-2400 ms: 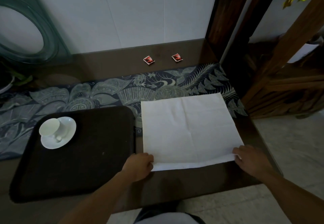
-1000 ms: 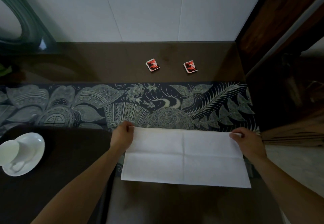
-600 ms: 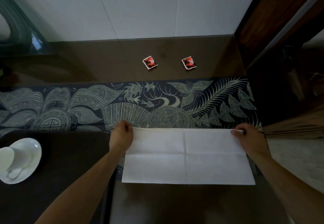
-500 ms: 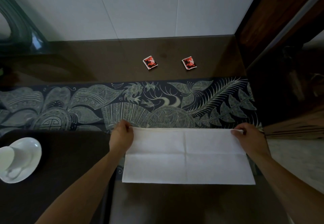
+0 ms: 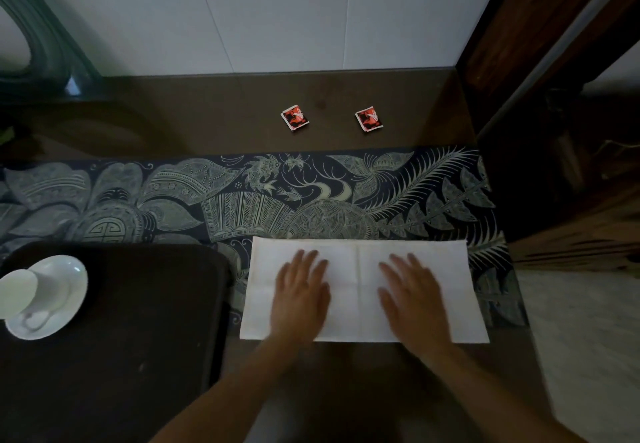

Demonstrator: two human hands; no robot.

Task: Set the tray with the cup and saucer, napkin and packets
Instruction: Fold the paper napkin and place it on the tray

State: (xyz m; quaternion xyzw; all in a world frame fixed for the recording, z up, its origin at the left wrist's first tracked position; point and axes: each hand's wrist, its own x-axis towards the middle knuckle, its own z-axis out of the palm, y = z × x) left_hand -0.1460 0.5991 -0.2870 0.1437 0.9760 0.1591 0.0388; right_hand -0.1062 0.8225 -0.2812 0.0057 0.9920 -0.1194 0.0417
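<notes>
A white napkin (image 5: 356, 262), folded in half into a wide rectangle, lies on the table right of the dark tray (image 5: 138, 321). My left hand (image 5: 301, 297) rests flat on its left half, fingers spread. My right hand (image 5: 412, 297) lies flat on its right half, fingers spread too. A white cup (image 5: 17, 292) stands on a white saucer (image 5: 59, 304) at the tray's left edge. Two red packets (image 5: 295, 118) (image 5: 369, 119) lie on the bare wood near the wall.
A dark patterned runner (image 5: 242, 196) crosses the table between the packets and the napkin. A white wall stands behind. A dark wooden post (image 5: 519, 44) and furniture close the right side. The table's right edge drops to a pale floor (image 5: 581, 338).
The napkin was folded in half away from me. My hands have since let go of its far corners and moved inward, and both palms now lie flat on the napkin.
</notes>
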